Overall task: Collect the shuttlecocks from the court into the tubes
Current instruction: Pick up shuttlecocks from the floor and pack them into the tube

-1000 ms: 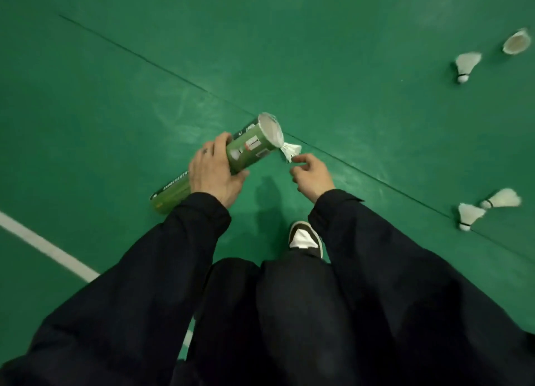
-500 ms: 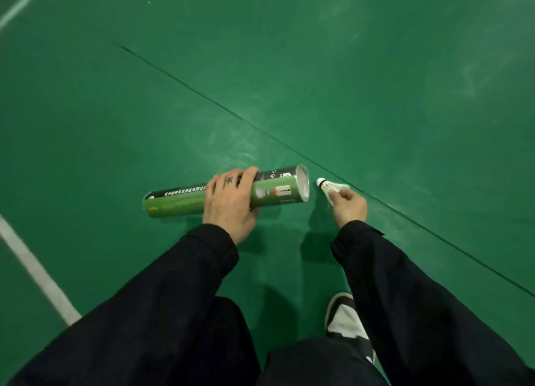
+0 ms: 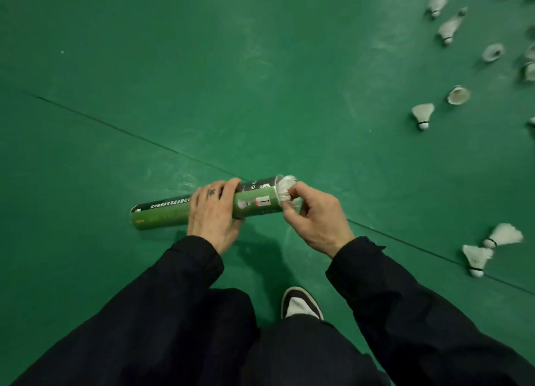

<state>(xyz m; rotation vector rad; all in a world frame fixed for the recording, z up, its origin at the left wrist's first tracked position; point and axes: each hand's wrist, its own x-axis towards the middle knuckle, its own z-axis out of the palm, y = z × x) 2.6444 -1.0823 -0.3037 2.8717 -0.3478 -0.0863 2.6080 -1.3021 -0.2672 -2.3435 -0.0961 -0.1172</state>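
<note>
Head view, tube: green and black cardboard tube (image 3: pixel 202 209) held roughly level above the court floor (image 3: pixel 260 81), open mouth toward the right, closed end toward the left.
Head view, left hand: left hand (image 3: pixel 212 214) wrapped over the middle of the tube, fingers curled across its top; grip closed round the tube body.
Head view, right hand: right hand (image 3: pixel 314 217) at the tube's open mouth, fingertips pinching the feathers of a shuttlecock.
Head view, shuttlecock in hand: white feather shuttlecock (image 3: pixel 285 188) partly inside the tube mouth, feather skirt sticking out toward the right; its cork end is hidden.
Head view, near pair: two shuttlecocks lying on the floor at lower right, one (image 3: pixel 505 235) just beside the other (image 3: pixel 476 258), both well apart from the tube.
Head view, mid pair: one shuttlecock (image 3: pixel 423 114) on its side, cork toward the viewer; a second (image 3: pixel 458 95) near it with its open skirt facing the camera.
Head view, far group: further shuttlecocks (image 3: pixel 450 26) scattered at upper right, blurred; exact count cannot be told.
Head view, floor marking: thin dark seam line (image 3: pixel 130 132) crossing the green floor diagonally, passing behind the tube.
Head view, clothing: dark sleeves (image 3: pixel 405 313) and dark trousers fill the lower frame.
Head view, shoe: black and white shoe (image 3: pixel 301 304) on the floor between the arms.
</note>
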